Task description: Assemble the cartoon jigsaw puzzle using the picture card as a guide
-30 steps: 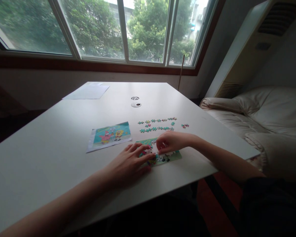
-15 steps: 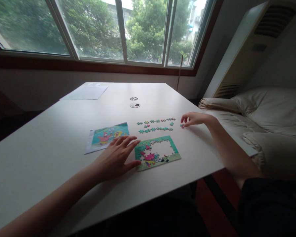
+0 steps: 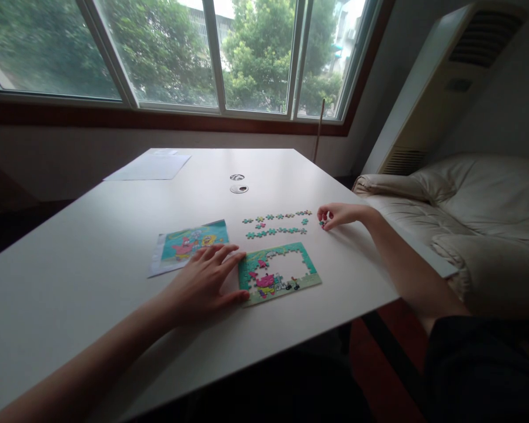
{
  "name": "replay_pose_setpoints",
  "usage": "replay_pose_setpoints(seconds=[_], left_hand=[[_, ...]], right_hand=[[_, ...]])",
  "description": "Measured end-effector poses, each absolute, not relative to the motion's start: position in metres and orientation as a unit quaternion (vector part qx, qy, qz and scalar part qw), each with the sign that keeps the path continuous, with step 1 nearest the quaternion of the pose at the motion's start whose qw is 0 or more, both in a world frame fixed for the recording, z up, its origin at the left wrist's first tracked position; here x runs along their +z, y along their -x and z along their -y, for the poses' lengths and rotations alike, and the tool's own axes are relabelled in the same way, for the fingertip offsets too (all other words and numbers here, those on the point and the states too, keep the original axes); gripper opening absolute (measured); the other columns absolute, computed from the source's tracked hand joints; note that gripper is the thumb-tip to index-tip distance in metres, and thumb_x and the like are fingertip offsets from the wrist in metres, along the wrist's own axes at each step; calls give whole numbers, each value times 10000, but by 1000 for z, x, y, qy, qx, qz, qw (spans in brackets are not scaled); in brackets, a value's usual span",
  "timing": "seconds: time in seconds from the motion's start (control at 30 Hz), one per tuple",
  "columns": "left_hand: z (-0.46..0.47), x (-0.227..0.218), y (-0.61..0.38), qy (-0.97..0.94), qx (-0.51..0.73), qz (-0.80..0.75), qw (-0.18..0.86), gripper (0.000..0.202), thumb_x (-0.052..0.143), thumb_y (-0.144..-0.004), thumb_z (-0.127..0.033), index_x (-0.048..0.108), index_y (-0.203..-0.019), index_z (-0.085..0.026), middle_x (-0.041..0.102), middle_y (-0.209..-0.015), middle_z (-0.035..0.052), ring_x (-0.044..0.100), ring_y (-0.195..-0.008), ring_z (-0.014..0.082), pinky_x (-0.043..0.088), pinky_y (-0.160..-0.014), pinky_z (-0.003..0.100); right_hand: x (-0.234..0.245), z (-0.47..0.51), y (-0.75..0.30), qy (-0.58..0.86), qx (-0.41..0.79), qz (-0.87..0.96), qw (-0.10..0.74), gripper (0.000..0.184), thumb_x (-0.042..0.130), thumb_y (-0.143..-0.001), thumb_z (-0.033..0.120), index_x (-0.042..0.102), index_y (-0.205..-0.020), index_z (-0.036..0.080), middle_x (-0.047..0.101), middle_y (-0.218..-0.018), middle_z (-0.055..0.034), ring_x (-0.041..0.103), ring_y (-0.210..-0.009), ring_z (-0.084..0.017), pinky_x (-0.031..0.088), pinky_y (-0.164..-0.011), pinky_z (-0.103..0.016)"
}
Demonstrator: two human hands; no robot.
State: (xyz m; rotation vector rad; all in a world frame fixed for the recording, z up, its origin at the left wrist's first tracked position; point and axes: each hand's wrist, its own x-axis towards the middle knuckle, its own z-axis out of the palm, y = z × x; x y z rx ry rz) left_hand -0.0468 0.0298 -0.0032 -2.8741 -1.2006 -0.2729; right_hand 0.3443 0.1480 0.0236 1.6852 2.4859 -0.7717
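Observation:
A partly built jigsaw puzzle [image 3: 278, 279] with a white gap in its middle lies on the white table [image 3: 92, 264]. My left hand [image 3: 203, 282] rests flat beside the puzzle's left edge, fingers spread, thumb touching its lower left corner. My right hand [image 3: 337, 214] is stretched out to the far right of the loose pieces, its fingertips pinched on a small puzzle piece [image 3: 322, 222] on the table. Several loose teal and pink pieces [image 3: 275, 224] lie in two rows behind the puzzle. A printed reference picture [image 3: 189, 245] lies to the left.
A sheet of paper [image 3: 150, 167] lies at the table's far left corner, and two round cable holes [image 3: 238, 188] sit mid-table. A cream sofa [image 3: 480, 205] stands to the right, windows behind. The table's near edge runs close below the puzzle.
My right hand left the puzzle and reached out to the right, to the separate pieces, and pinched one. My left hand slid off the puzzle to its left edge.

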Motion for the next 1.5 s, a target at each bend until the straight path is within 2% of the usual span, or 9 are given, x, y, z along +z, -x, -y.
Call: replay_pose_setpoints(seconds=[0.17,0.23,0.3,0.4,0.5,0.8,1.07,1.3,1.5], left_hand=[[-29,-2,46,921,-89,379,4,657,423,-797,-643,424,-1304,-223,454,-1317,111,383,-1193,321,310,-979,488],[-29,-1,45,921,-93,378,2,661,422,-795,-645,430,-1299,-217,460,-1312,113,387,-1190,322,312,-979,489],[-28,-1,44,920,-98,379,1,660,426,-793,-644,440,-1292,-212,472,-1302,111,393,-1186,322,311,-982,484],[-27,0,43,919,-96,383,-1,663,432,-791,-643,439,-1294,-211,482,-1292,106,395,-1184,320,305,-985,479],[-26,1,42,919,-87,386,-5,668,423,-794,-646,433,-1297,-207,480,-1293,109,392,-1184,321,301,-984,485],[-26,2,41,917,-88,389,-4,664,417,-793,-651,432,-1293,-214,482,-1284,103,398,-1168,309,297,-981,471],[-26,0,40,918,-85,387,-8,651,412,-798,-646,427,-1293,-223,487,-1281,97,396,-1170,311,286,-984,475],[-26,0,40,918,-88,387,-9,654,415,-799,-642,427,-1293,-215,491,-1276,103,399,-1168,312,297,-977,473],[-25,1,40,917,-88,388,-5,640,408,-803,-640,422,-1293,-228,488,-1279,98,402,-1166,310,302,-976,467]], right_hand=[[25,-145,-338,-504,-317,-803,-22,203,629,-647,268,553,-781,136,565,-688,-12,492,-606,-101,393,-552,-216],[27,-142,-333,-488,-363,-793,-39,197,628,-671,281,550,-767,129,549,-633,6,477,-554,-82,384,-516,-208],[28,-138,-323,-473,-389,-786,-79,237,644,-679,306,564,-812,127,568,-651,7,485,-550,-73,387,-506,-201],[28,-128,-297,-430,-423,-783,-155,294,663,-681,323,589,-881,120,610,-700,-6,543,-620,-82,437,-576,-217],[25,-112,-267,-376,-473,-773,-194,292,688,-665,316,609,-856,110,633,-719,-16,582,-653,-88,472,-629,-241],[22,-73,-220,-331,-527,-764,-168,266,699,-673,328,612,-807,116,676,-746,-45,650,-724,-128,512,-683,-272],[19,-70,-219,-312,-475,-810,-147,267,663,-714,364,655,-844,130,691,-768,-44,625,-700,-110,483,-635,-230],[17,-68,-216,-330,-349,-866,-139,236,647,-729,368,682,-824,154,658,-717,-17,530,-627,-86,402,-568,-208],[17,-65,-214,-346,-327,-870,-128,209,640,-736,345,688,-821,160,657,-734,-19,512,-625,-90,389,-566,-207]])
